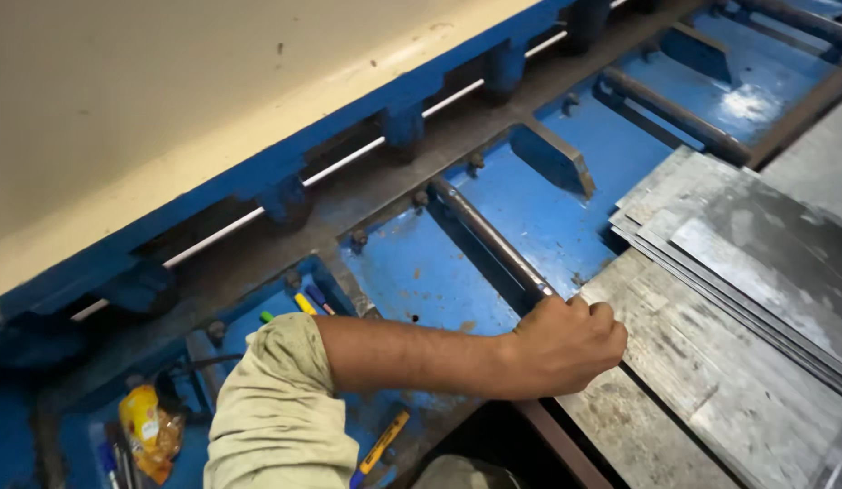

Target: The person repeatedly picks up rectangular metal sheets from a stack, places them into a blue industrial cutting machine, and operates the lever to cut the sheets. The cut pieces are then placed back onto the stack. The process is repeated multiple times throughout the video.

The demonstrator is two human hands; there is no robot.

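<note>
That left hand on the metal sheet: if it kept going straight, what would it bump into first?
Probably the stack of grey metal sheets just beyond the left hand; depth is hard to judge.

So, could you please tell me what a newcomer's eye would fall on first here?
Probably the person's left hand, fist closed at the edge of a grey metal sheet at centre right. Behind it runs the blue machine bed, with a fanned stack of sheets at upper right and a yellow packet at lower left.
</note>
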